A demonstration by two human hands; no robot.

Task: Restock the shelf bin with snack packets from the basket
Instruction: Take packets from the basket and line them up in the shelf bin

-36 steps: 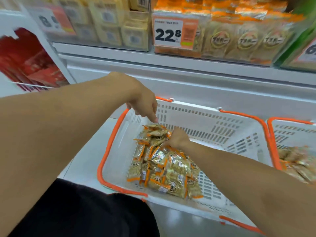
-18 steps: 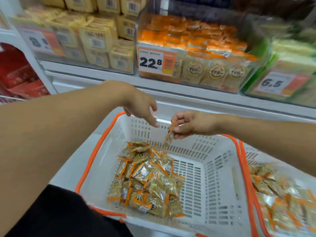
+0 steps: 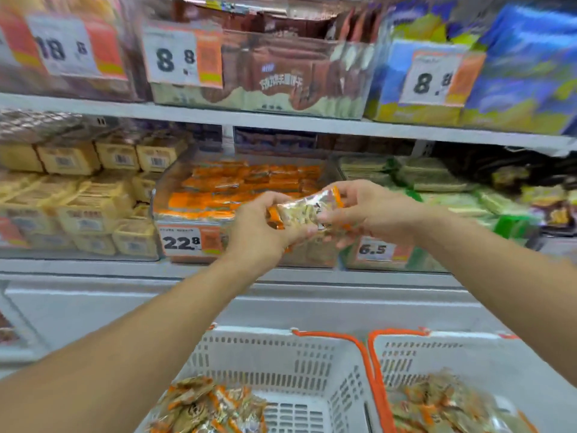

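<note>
Both hands, left hand (image 3: 256,232) and right hand (image 3: 368,214), pinch one crinkly orange-edged snack packet (image 3: 307,210) before the clear plastic shelf bin (image 3: 187,195). Slick foil could slip from a loosening pinch, dropping short of it.

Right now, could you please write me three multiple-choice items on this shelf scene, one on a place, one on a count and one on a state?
1. Where is the snack packet that the hands hold?
A. In front of the clear shelf bin tagged 22.8
B. Lying in a basket
C. On the top shelf

2. How many white baskets with orange rims are in view?
A. One
B. Two
C. Three

3. How is the packet held?
A. By the left hand alone
B. By the right hand alone
C. By both hands, one at each end

Answers:
1 A: the packet is raised level with the bin of orange packets.
2 B: the left basket and the right basket stand side by side below.
3 C: fingers of each hand curl round an end of the packet.
</note>
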